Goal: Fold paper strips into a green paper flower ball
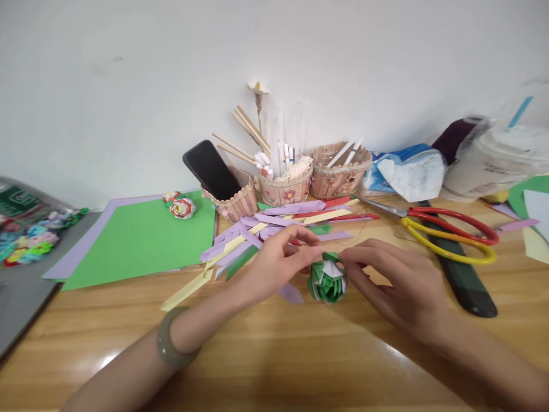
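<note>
Paper ball [328, 281], pinched near its top by left hand [278, 260] and right hand [401, 280], seems light (but crushable), best held by folded edges.

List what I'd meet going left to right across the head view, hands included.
Green paper sheet, left hand, green-and-white folded paper ball, right hand, plastic cup with a blue straw.

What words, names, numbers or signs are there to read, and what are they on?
None of the writing is clear enough to quote.
Green label at the far left: white lettering, too blurred to read.
Cup at the right: dark print, too small and blurred.
Folded green-and-white paper piece between left hand and right hand: no writing shows.
</note>
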The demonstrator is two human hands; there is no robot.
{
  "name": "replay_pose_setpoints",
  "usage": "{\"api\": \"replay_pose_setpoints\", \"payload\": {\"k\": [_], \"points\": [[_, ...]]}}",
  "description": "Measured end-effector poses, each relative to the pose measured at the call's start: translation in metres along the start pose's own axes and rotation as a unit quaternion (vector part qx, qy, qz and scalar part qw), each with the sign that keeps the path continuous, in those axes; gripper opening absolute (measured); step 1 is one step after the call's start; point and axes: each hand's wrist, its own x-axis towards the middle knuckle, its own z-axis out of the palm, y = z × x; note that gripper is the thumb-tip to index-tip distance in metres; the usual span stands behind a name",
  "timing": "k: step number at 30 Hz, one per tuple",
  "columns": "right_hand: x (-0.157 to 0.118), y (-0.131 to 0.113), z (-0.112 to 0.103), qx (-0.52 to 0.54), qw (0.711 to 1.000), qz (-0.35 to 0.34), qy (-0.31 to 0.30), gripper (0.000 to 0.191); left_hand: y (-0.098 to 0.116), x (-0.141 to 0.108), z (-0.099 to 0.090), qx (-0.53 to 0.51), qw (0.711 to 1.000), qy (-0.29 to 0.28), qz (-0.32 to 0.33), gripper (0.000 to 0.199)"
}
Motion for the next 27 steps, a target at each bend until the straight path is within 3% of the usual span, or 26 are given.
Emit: {"api": "replay_pose_setpoints", "payload": {"k": [4,6,9,11,13,15,18,20,23,27], "points": [[-0.003,0.005,-0.001,0.008,1.000,-0.015,-0.007,0.019,0.001,0.002,-0.003,-0.029,0.984,-0.174,-0.030,0.035],[-0.005,0.005,-0.001,0.023,0.999,-0.032,-0.010,0.022,0.000,0.002,-0.002,-0.025,0.973,-0.226,-0.046,0.040],[-0.004,0.003,-0.001,0.043,0.998,-0.036,0.008,0.021,0.000,0.001,-0.001,0.022,0.987,-0.158,-0.019,0.051],[-0.001,0.001,-0.002,0.057,0.998,0.023,0.036,0.018,0.001,0.000,0.000,0.094,0.992,-0.076,0.029,0.059],[0.004,-0.001,-0.003,0.104,0.988,0.111,0.022,0.011,0.001,-0.001,0.000,0.195,0.977,-0.019,0.078,0.067],[0.009,-0.002,-0.005,0.182,0.966,0.176,-0.045,0.017,0.001,-0.002,0.000,0.296,0.947,0.012,0.122,0.066],[0.013,-0.002,-0.006,0.282,0.927,0.213,-0.126,0.030,-0.002,-0.003,-0.001,0.397,0.900,0.036,0.174,0.044],[0.014,-0.001,-0.005,0.319,0.907,0.235,-0.141,0.031,-0.003,-0.003,-0.001,0.423,0.886,0.040,0.185,0.037],[0.014,0.000,-0.004,0.340,0.893,0.261,-0.140,0.029,-0.001,-0.004,0.001,0.412,0.898,0.019,0.153,0.045],[0.014,0.001,-0.003,0.340,0.888,0.273,-0.143,0.028,0.001,-0.005,0.003,0.395,0.908,-0.008,0.141,0.038]]}}
